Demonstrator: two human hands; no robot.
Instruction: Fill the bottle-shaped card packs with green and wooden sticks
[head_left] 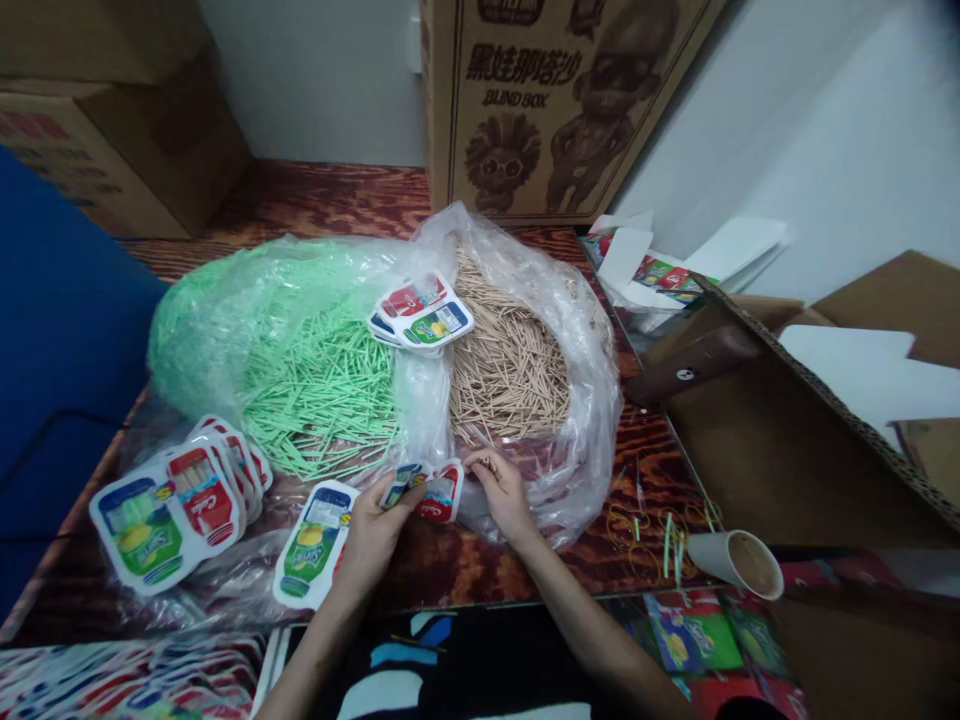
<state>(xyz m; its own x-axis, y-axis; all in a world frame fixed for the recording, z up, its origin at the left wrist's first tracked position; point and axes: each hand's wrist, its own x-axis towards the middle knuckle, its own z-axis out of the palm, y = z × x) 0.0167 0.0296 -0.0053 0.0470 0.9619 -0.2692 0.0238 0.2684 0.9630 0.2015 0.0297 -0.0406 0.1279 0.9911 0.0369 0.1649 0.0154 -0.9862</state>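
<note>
Left hand [379, 525] pinches 1 cola-printed pack [444, 494] in front of the plastic bags [592, 410], right hand [507, 500] pinches apparent tan sticks [488, 464] just beside it; judged progress: piled packs [169, 510] look filled, abundant green sticks [322, 380] and brown sticks [510, 375] remain loose.

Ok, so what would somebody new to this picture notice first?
Probably the bright green sticks heaped in clear plastic left of centre, beside the tan sticks to their right. Next, perhaps, the BLIND BOX carton standing behind them, and the printed card in the left hand near the front edge of the table.
</note>
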